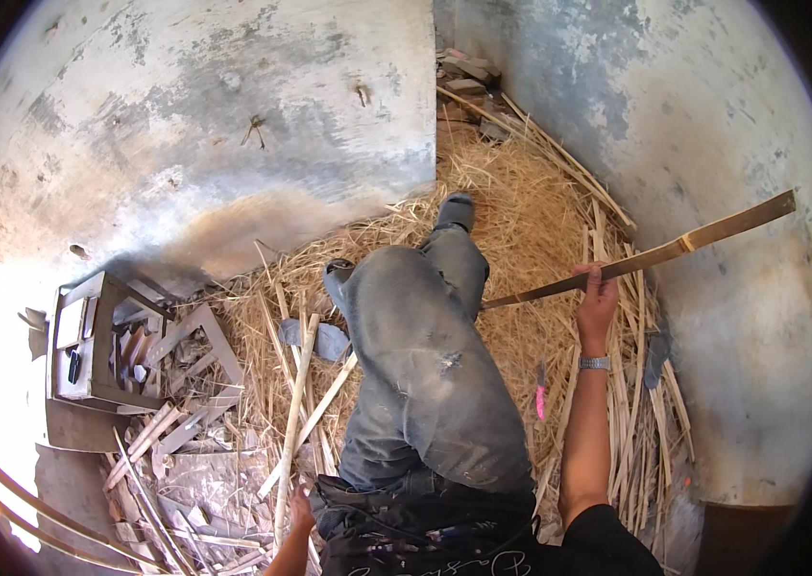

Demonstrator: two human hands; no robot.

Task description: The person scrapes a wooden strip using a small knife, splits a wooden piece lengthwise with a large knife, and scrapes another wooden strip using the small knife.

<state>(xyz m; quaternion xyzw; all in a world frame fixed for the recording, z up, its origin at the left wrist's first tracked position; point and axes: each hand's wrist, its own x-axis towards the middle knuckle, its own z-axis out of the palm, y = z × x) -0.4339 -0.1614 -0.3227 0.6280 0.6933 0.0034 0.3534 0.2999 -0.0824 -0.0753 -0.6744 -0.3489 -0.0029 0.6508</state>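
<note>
A long, flat split-bamboo strip (pixel 713 233), dark brown with a pale node, is pinched between the thumb and fingers of my right hand (pixel 596 291). It slants up to the right in front of the wall, and its lower end reaches toward my leg. My left hand (pixel 299 511) is low beside my hip, near a pale bamboo pole (pixel 296 413); its fingers are mostly hidden, so I cannot tell whether it grips anything. On the shavings below my right hand lies a knife (pixel 540 401) with a pink handle. My legs in grey trousers (pixel 425 374) stretch across the middle.
Straw-like bamboo shavings (pixel 531 211) cover the floor. Several long strips (pixel 631 403) lie along the right wall (pixel 713 115). At left stand a wooden frame box (pixel 89 336) and scrap wood (pixel 199 432). Bricks (pixel 466 86) sit in the far corner.
</note>
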